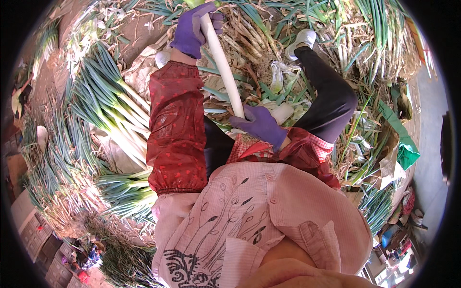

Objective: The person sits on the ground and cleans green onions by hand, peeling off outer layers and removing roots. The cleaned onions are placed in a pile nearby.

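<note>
A long white scallion stalk slants between my two hands, both in purple gloves. My left hand is closed around its upper part, just below where the stem turns green. Lower down, my right hand grips the root end in front of my lap. Fine roots show under that hand's fingers. Beneath the stalk lie loose green leaves and dry peelings. A pale stalk piece rests beside my right hand.
Cleaned scallions lie in bundles to the left, beside my sleeve. Unpeeled scallions with dry leaves and roots are heaped at the upper right. More bunches line the far left. My bent leg and a green bag are on the right.
</note>
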### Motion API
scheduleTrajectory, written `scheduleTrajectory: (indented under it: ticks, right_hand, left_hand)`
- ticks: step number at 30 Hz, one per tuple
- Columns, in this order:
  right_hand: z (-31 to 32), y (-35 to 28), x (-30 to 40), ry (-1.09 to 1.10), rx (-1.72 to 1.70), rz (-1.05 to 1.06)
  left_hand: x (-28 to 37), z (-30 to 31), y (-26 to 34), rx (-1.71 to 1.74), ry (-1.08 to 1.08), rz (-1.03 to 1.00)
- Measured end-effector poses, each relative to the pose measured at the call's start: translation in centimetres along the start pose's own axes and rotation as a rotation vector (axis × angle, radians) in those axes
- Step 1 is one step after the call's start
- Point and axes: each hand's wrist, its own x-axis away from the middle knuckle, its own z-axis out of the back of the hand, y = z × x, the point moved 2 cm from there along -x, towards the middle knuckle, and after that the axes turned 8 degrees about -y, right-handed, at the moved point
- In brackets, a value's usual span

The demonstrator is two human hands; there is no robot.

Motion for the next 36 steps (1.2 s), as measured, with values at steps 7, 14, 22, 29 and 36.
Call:
scheduleTrajectory:
  ticks: [7, 14, 22, 29, 36]
  right_hand:
    - [-0.7, 1.0, -0.5, -0.045, -0.064, 0.004]
    - [-1.6, 1.2, -0.9, -0.088, 0.070, -0.014]
    - [-2.6, 0.7, -1.1, -0.186, 0.103, -0.043]
    - [-3.2, 2.1, -1.3, -0.174, 0.024, 0.016]
    - [-2.8, 1.4, -1.3, -0.246, 0.038, -0.088]
  left_hand:
    - [0.7, -0.8, -0.2, -0.044, 0.004, -0.048]
    - [0.3, 0.2, -1.0, 0.047, -0.001, 0.037]
    - [0.9, -1.4, -1.8, -0.128, -0.029, -0.027]
    - [0.2, -0.9, -2.6, -0.002, 0.013, 0.133]
    - [-0.3, -0.8, -3.3, -0.077, 0.054, 0.093]
